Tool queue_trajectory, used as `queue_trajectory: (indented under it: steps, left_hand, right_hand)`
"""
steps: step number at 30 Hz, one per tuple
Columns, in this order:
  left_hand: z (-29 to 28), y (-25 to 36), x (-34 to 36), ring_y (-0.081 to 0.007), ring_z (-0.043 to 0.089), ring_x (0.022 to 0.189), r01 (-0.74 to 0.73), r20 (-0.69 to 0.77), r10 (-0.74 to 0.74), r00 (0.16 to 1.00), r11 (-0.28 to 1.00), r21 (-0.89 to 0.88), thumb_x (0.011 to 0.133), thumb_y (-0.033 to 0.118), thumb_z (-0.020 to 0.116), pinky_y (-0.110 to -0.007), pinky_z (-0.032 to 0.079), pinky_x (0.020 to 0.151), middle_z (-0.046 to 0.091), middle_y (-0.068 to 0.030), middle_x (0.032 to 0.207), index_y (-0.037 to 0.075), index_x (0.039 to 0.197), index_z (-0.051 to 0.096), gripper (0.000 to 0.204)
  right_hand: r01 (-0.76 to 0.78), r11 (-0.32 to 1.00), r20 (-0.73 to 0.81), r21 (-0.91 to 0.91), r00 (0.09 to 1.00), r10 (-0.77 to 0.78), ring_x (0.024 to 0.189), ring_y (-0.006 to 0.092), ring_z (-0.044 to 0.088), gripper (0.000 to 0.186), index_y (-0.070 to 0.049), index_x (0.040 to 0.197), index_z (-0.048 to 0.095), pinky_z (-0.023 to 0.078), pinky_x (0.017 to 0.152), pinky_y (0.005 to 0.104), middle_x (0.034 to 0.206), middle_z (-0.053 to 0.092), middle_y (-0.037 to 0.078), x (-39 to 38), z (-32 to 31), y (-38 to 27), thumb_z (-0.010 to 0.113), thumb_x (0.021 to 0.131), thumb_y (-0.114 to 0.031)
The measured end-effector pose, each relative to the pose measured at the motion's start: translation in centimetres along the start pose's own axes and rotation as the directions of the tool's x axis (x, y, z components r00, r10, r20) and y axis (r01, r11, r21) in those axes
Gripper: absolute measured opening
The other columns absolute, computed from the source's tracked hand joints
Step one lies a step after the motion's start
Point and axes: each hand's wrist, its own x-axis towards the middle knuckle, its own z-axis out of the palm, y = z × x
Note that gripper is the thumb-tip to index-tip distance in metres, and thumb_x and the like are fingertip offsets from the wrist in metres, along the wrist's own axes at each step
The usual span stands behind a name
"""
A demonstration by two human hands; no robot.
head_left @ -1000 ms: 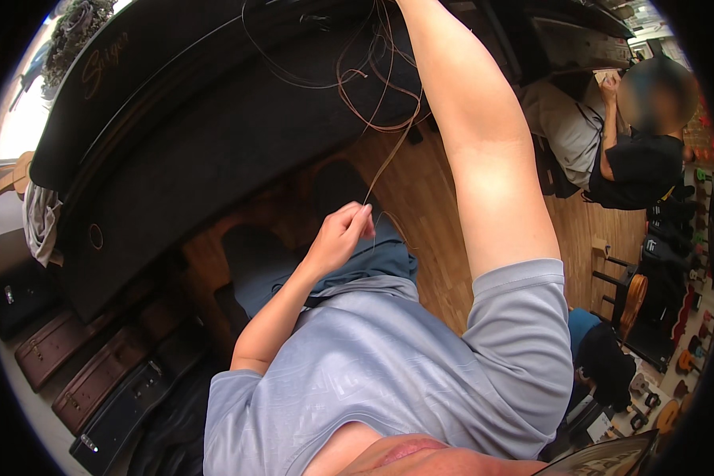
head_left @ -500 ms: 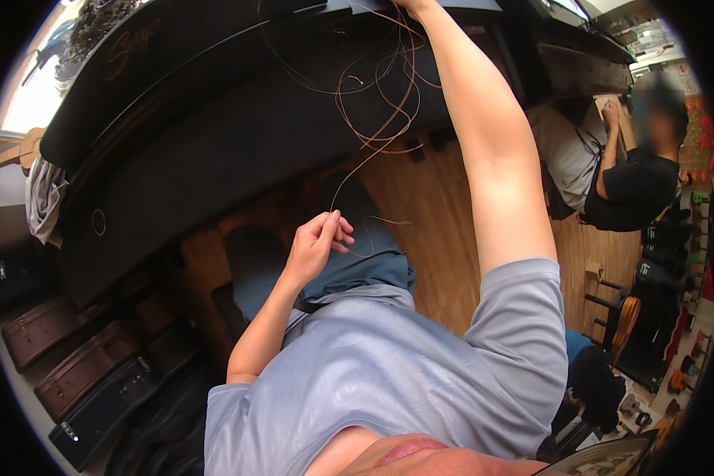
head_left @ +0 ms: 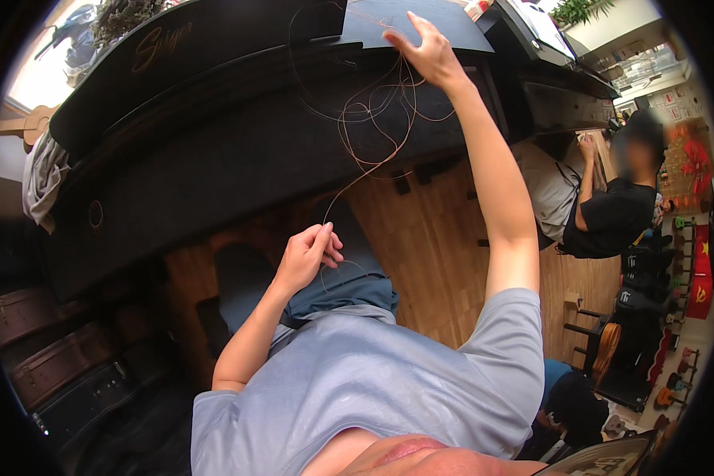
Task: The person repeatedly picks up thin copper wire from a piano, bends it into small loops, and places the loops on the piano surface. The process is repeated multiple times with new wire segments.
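My left hand is in front of my lap, thumb and fingers pinched on a copper-coloured instrument string. Its thin free tail curls below the fingers. From the pinch, the string rises in tangled loops that hang over the front of the black workbench. My right hand is stretched over the blue-grey mat at the far edge, thumb and fingers spread. Strands pass close by its thumb; no grip on them shows. A wider, thinner loop of string lies to the left of the tangle.
Brown and black instrument cases stand at the lower left. A grey cloth hangs at the bench's left end. To the right, a person in black sits handling a pale wooden piece. Another person is behind on the right.
My right hand has come back from the top edge into full view, its fingers now spread. My left hand keeps its pinch, slightly lower and further left. The view has shifted a little.
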Motion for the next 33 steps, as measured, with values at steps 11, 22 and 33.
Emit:
queue_trajectory:
  steps: [11,22,33]
  left_hand:
    - [-0.1,2.5,-3.3,-0.0047,0.044,0.045,-0.025,-0.143,0.057,0.988,0.976,0.215,0.105,0.030,0.052,-0.024,0.033,0.044,0.046,0.0030,0.054,0.007,0.067,0.048,0.045]
    - [-3.6,3.3,-8.3,-0.0048,0.032,0.056,-0.098,-0.181,0.185,0.966,0.909,0.406,0.103,0.022,0.056,-0.027,0.028,0.050,0.039,0.0042,0.058,0.003,0.066,0.046,0.043]
    - [-7.2,6.3,-10.8,-0.0053,0.030,0.052,-0.175,-0.121,0.243,0.962,0.897,0.406,0.102,0.015,0.053,-0.028,0.023,0.048,0.036,0.0037,0.056,0.004,0.063,0.042,0.042]
  right_hand:
    - [0.047,0.940,0.044,-0.338,0.998,-0.034,0.146,0.0322,0.034,0.083,-0.012,0.153,0.035,0.023,0.119,0.0561,0.155,0.041,0.012,-3.2,4.9,2.2,0.043,0.094,-0.070]
    - [0.138,0.910,-0.003,-0.390,0.989,-0.151,0.135,0.0389,0.044,0.040,-0.015,0.137,0.056,0.032,0.111,0.0582,0.146,0.051,0.012,-3.2,5.4,2.0,0.047,0.101,-0.030]
    - [-0.036,0.953,0.043,-0.300,0.998,0.051,0.144,0.0353,0.034,0.043,-0.015,0.140,0.052,0.021,0.118,0.0547,0.151,0.046,0.014,-2.6,5.2,1.5,0.041,0.103,-0.035]
